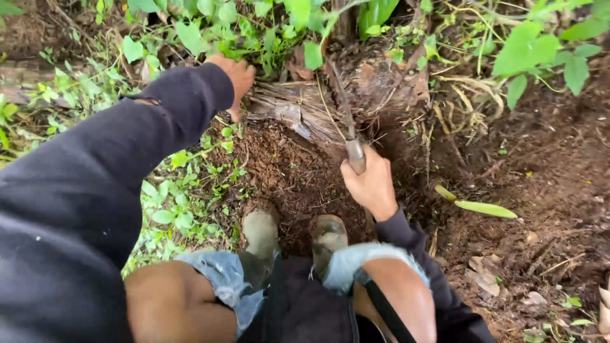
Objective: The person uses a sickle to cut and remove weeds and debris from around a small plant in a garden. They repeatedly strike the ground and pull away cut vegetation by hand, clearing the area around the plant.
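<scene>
My right hand (370,183) grips the handle of a long thin blade (343,108) that points up into the fibrous base of a plant stump (305,111). My left hand (236,77), at the end of a dark sleeve, rests on the left top of the same stump among green leaves; what its fingers hold is hidden. I am crouched, with bare knees, frayed denim shorts and two muddy boots (262,232) planted in loose brown soil (286,171) right below the stump.
Low green weeds (178,203) cover the ground on the left. Leafy stems (527,51) hang at the top right. A cut green leaf piece (486,208) lies on bare dirt to the right, with dry leaves and roots scattered near it.
</scene>
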